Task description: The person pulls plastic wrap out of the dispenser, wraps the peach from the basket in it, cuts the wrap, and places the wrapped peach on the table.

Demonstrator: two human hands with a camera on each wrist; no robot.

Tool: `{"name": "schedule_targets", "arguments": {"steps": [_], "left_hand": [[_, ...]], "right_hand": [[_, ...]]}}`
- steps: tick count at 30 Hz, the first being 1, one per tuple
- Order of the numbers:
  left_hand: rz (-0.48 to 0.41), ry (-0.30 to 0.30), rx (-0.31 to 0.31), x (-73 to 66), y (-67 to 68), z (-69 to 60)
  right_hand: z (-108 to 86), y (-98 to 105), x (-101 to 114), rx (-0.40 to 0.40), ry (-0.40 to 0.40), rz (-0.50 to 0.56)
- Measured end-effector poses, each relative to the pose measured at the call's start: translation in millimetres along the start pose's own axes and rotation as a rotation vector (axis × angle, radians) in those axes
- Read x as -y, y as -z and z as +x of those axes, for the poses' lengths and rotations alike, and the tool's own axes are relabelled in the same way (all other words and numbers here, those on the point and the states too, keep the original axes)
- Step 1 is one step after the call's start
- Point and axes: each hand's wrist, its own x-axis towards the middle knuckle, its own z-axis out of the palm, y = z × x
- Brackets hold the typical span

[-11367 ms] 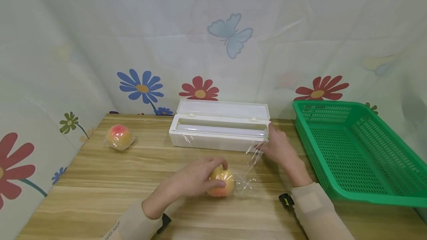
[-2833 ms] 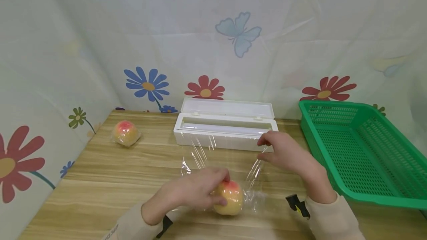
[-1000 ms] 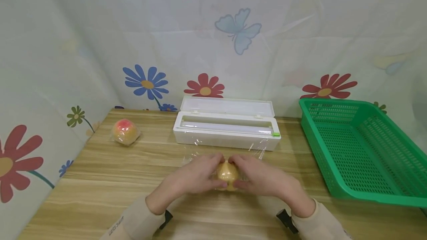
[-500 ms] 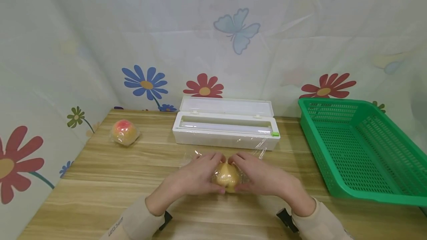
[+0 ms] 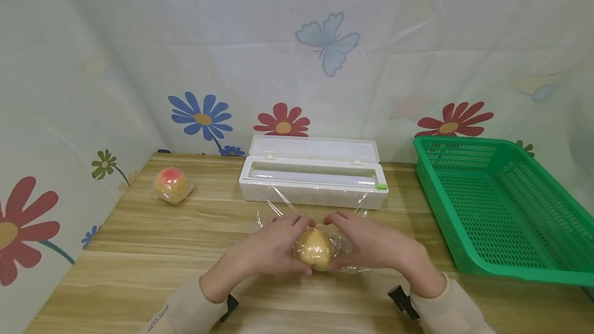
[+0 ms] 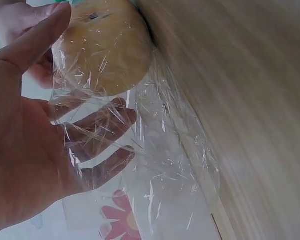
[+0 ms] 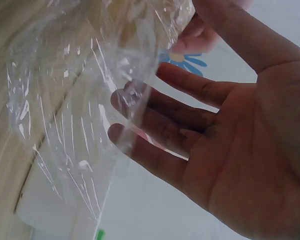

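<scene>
A peach stands on the table, yellow side showing, with clear plastic wrap over and around it. The wrap stretches back to a white dispenser box with its lid up. Around the peach's left side spreads my left hand, thumb in front; in the left wrist view its fingers extend loosely behind the wrap. On the other side, my right hand has fingers apart, their tips at the wrap in the right wrist view. The peach's underside is hidden.
Another peach, wrapped in film, sits at the far left of the wooden table. A green slotted basket stands at the right. A green slider is at the box's right end; a flowered curtain hangs behind.
My right hand has come from the box's right end to the peach. The peach has turned from red-topped to yellow side showing. In the last half second, both hands have loosened apart slightly.
</scene>
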Motion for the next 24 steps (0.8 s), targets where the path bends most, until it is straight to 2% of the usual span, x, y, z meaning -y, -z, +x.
{"name": "schedule_targets", "arguments": {"steps": [3,5,9,12,14,17,20,24], "left_hand": [[-0.023,0.011,0.009,-0.6,2.8,-0.3],[-0.041,0.019,0.01,-0.9,5.8,0.1],[-0.074,0.045,0.005,-1.3,14.3,2.1],[-0.095,0.032,0.0,-0.9,19.2,5.2],[-0.098,0.002,-0.003,-0.7,22.8,9.1],[-0.087,-0.048,0.004,-2.1,30.4,16.0],[-0.071,-0.078,0.026,-4.4,38.5,24.7],[-0.034,-0.094,0.068,-8.2,47.8,38.6]], "right_hand": [[-3.4,8.7,-4.0,-0.052,-0.057,-0.001],[-4.9,15.1,-10.2,-0.15,-0.093,-0.018],[-5.0,28.7,-26.5,-0.403,-0.206,-0.022],[-4.2,34.8,-40.6,-0.51,-0.336,0.008],[-2.9,34.8,-52.1,-0.529,-0.404,0.022],[0.0,32.5,-66.8,-0.51,-0.475,0.048],[2.5,29.8,-79.5,-0.477,-0.5,0.086],[4.1,26.7,-91.7,-0.457,-0.493,0.124]]}}
